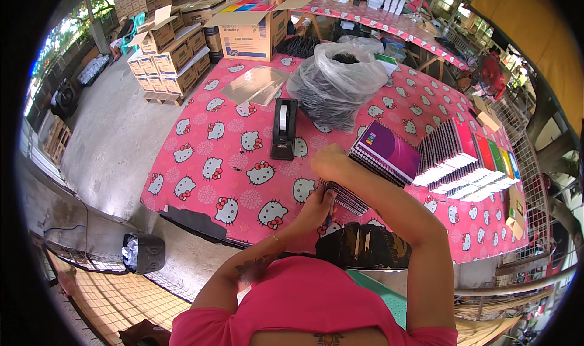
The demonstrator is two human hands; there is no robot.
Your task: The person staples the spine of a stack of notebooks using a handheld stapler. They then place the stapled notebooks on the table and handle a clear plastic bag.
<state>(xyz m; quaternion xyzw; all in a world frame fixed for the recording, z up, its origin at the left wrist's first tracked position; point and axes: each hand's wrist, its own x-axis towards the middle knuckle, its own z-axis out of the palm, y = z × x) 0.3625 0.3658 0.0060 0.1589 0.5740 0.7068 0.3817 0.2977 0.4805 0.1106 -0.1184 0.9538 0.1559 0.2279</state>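
My left hand (315, 211) is closed around a slim dark thing (330, 205), its kind unclear, beside a stack of spiral notebooks (348, 200) at the table's near side. My right hand (328, 162) is bent inward with curled fingers just beyond that stack; what they hold, if anything, is hidden. The right forearm passes over the stack and covers part of it. Just right of that forearm lies a pile of purple-covered spiral notebooks (389, 148). A black tape dispenser (283, 130) with a roll stands left of and beyond the right hand.
A clear plastic bag of black coils (337, 81) and flat brown sheets (255, 84) lie farther back. Rows of notebooks (450, 154) stand at right. An open carton (248, 39) sits on the pink table (201, 194)'s far left corner; another person is behind it. A bin (149, 253) stands lower left.
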